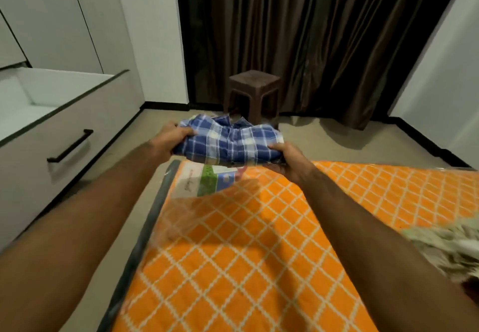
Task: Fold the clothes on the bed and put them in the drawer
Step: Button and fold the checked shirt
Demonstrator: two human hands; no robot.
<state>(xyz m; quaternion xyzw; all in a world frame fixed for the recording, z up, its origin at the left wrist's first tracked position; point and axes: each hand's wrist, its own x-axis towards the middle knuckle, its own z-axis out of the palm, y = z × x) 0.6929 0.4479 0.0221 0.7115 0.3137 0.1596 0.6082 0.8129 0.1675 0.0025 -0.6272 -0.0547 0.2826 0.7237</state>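
A folded blue-and-white checked shirt (pixel 229 141) hangs in the air above the far edge of the bed (pixel 233 254), which has an orange lattice-patterned cover. My left hand (pixel 172 134) grips the shirt's left end and my right hand (pixel 287 158) grips its right end from beneath. The white drawer (pixel 64 108) with a black bar handle stands pulled open at the left, and the part of its inside that I see is bare. A pale crumpled garment (pixel 448 246) lies on the bed at the right edge.
A brown plastic stool (pixel 254 93) stands on the floor in front of dark curtains (pixel 311 33). White wardrobe doors (pixel 51 15) rise above the drawer. A narrow strip of floor separates the bed from the drawer front. A printed label (pixel 207 178) shows on the mattress corner.
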